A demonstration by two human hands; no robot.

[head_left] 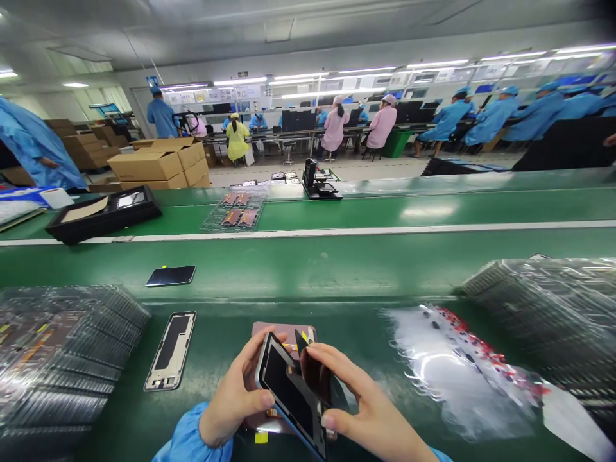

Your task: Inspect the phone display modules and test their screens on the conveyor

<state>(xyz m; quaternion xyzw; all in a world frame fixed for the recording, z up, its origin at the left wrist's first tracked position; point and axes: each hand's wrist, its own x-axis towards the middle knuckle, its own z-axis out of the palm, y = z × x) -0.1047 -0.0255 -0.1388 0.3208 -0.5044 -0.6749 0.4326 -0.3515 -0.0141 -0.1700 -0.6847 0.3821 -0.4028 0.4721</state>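
Note:
My left hand [238,391] grips a phone frame [291,391] by its long side, tilted over the bench. It has a blue-silver edge and a black inner face. My right hand [363,401] pinches a dark, glossy thin panel [315,375] over the frame's right side; whether the panel is joined to the frame I cannot tell. Under both hands lies a brownish flat part [262,328], mostly covered, with a yellow tab [261,437] at its near edge. To the left rest another phone frame [170,351], pale with a black middle, and a dark phone screen [171,276].
Clear plastic trays are stacked at left [72,346] and right [553,314]. Clear films with red tabs [462,372] lie right. Across the green belt [337,256] are a black tray [106,215], a tray of brown parts [238,208] and a black fixture [317,183]. Several people work beyond.

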